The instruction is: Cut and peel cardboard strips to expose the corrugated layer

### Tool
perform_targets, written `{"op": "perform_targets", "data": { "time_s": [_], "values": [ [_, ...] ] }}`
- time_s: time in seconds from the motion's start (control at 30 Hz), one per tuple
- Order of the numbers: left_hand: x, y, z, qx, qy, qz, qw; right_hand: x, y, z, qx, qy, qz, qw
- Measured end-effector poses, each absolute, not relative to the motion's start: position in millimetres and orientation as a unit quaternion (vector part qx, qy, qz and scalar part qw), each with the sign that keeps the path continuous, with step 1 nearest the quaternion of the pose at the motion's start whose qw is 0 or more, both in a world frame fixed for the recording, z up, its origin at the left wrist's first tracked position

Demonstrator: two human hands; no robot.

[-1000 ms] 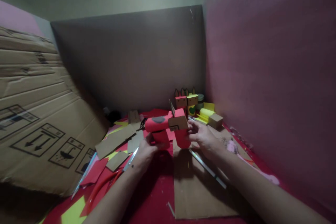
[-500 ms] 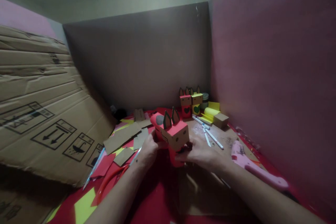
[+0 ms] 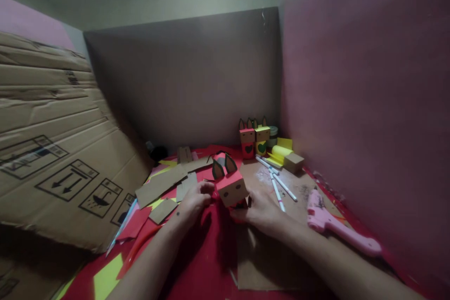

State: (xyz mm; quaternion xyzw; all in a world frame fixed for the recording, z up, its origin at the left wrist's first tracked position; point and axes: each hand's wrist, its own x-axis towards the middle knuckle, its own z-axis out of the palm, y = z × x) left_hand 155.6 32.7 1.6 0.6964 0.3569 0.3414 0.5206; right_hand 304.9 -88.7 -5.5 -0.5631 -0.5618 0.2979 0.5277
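A red paper animal figure (image 3: 232, 190) faces me, with a boxy cardboard face, two eye dots and two brown ears edged in dark. Its red body extends away behind the head and is mostly hidden. My right hand (image 3: 258, 211) grips it low on the right, under the face. At its left side, my left hand (image 3: 197, 199) has curled fingers against the red part; their exact contact is partly hidden. Below the figure lie the red table cover (image 3: 211, 262) and a brown cardboard sheet (image 3: 270, 262).
Behind stand a red figure (image 3: 247, 143) and a yellow figure (image 3: 262, 140) with hearts. To the right are several white markers (image 3: 284, 187), yellow paper (image 3: 281, 152), a small cardboard box (image 3: 293, 161) and a pink glue gun (image 3: 337, 227). Cardboard scraps (image 3: 161, 185), red-handled scissors (image 3: 140, 246) and a large carton (image 3: 52, 140) occupy the left.
The red figure has turned so its body points away from me, and it has moved slightly left and down. Both hands have moved with it; my view has shifted slightly.
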Motion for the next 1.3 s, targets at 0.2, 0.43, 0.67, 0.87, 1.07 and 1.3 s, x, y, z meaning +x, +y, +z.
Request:
{"op": "perform_targets", "data": {
  "time_s": [0.2,0.43,0.67,0.87,1.07,1.3],
  "values": [
    [149,19,19,0.744,0.266,0.202,0.579,308,-85,-14,-0.569,-0.572,0.274,0.524],
    [157,-2,24,0.738,0.177,0.156,0.632,308,-88,-8,-0.546,-0.605,0.273,0.511],
    [171,-8,7,0.756,0.224,0.23,0.57,305,-88,-8,-0.543,-0.597,0.296,0.511],
    [171,-1,3,0.756,0.241,0.251,0.554,304,-89,-10,-0.546,-0.598,0.278,0.516],
    [162,-1,14,0.804,0.194,0.177,0.534,307,-86,-18,-0.559,-0.557,0.257,0.558],
    [165,48,24,0.93,0.306,0.156,0.127,312,-82,-11,-0.558,-0.493,0.273,0.609]
  ]
}}
